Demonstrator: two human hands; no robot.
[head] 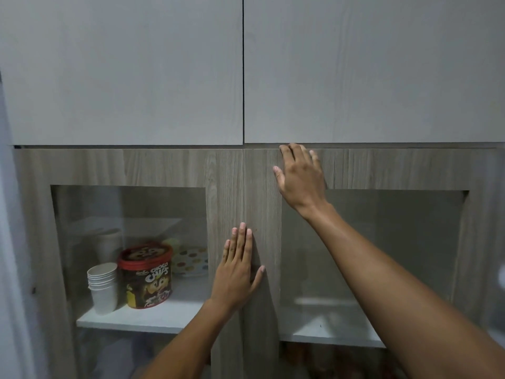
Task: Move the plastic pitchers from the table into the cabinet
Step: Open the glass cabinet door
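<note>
Grey wood-grain cabinet doors with glass panes (262,203) filled mid-frame, shut; no pitchers showed. Both hands lay open and empty: left hand (237,272) flat at the centre seam, right hand (300,173) fingertips at the right door's top edge. Hooking that edge and pulling steadily seemed best.

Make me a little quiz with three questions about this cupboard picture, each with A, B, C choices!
1. Where does the right hand rest?
A. on the top edge of the right glass door
B. inside the shelf
C. on the cups

2. What colour is the lid of the Choco Chips tub?
A. blue
B. red
C. green

3. How are the two glass doors?
A. both shut
B. both wide open
C. taken off

Answers: 1 A, its fingers reach the door's top edge. 2 B, the lid shows red. 3 A, both lie flush, with the left hand flat across their seam.
</note>
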